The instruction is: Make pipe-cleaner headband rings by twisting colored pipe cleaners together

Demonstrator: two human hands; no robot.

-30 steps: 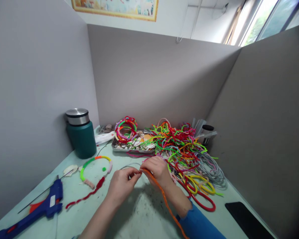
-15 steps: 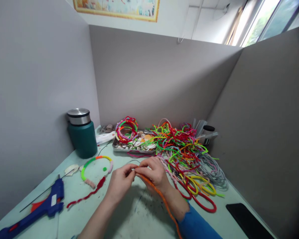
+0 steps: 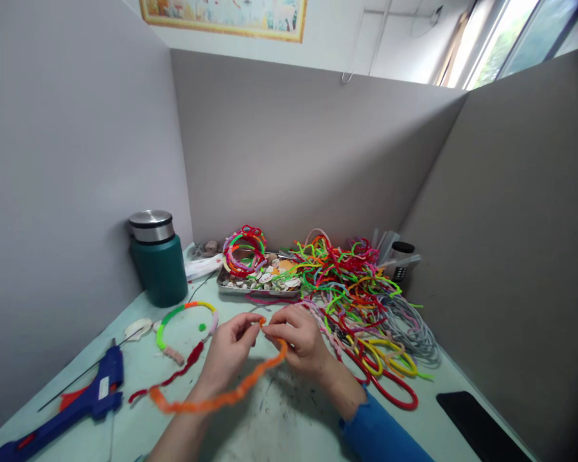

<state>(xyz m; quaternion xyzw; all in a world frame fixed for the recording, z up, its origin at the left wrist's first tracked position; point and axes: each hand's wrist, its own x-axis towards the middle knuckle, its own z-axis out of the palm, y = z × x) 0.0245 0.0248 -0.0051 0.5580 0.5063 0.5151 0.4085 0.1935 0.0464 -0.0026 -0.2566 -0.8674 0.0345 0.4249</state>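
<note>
An orange pipe cleaner [image 3: 221, 399] runs between my two hands above the table. The fingers of my left hand [image 3: 231, 346] pinch its end, where a small orange bit [image 3: 262, 321] shows at the fingertips. My right hand [image 3: 298, 339] is closed on the pipe cleaner just beside it, and the loose length sweeps out below and to the left, over my left wrist. Left of my hands lies an unclosed ring [image 3: 162, 330] wrapped in green, yellow, orange and pink, with a red fuzzy strand [image 3: 166, 378] trailing from it.
A blue glue gun [image 3: 103, 385] lies at left, below a green flask [image 3: 161, 266]. Behind my hands are a metal tray [image 3: 250, 291] of small pieces with wrapped rings [image 3: 245, 251] and a heap of pipe cleaners [image 3: 347, 276]. Red-handled scissors [image 3: 397, 401] and a black phone-like slab [image 3: 476, 423] lie right.
The orange pipe cleaner's loose length has swung from hanging along my right forearm to the left, across my left wrist. My hands stay in nearly the same place.
</note>
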